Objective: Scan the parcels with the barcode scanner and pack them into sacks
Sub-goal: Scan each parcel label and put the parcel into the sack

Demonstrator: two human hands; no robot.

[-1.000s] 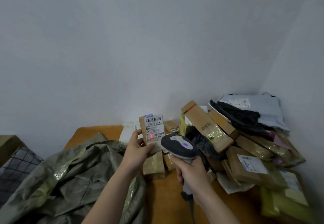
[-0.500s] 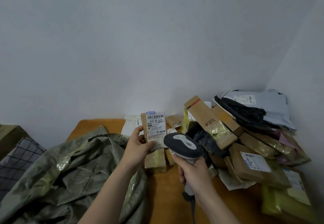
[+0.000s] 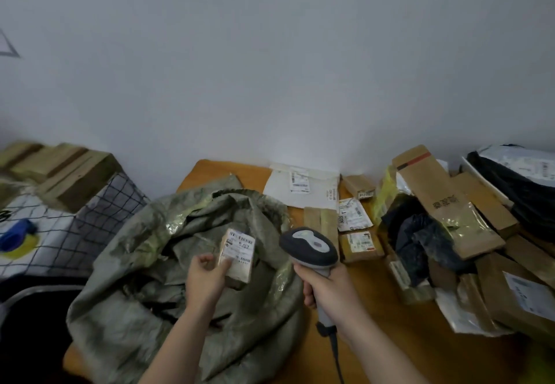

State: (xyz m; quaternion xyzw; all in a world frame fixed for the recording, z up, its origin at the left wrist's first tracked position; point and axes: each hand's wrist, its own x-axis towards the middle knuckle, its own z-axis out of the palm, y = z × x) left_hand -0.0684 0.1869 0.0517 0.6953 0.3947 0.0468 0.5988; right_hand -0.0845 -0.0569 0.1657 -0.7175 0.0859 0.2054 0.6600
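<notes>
Sack left on table, parcel pile right, against wall.

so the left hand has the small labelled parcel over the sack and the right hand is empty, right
Not quite. The head view shows the right hand gripping the barcode scanner, not empty. The rest holds: the left hand has the small labelled parcel over the sack.

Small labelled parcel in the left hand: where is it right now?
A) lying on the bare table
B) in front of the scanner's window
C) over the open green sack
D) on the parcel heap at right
C: the left hand holds the small labelled parcel over the green sack, left of the scanner.
</notes>
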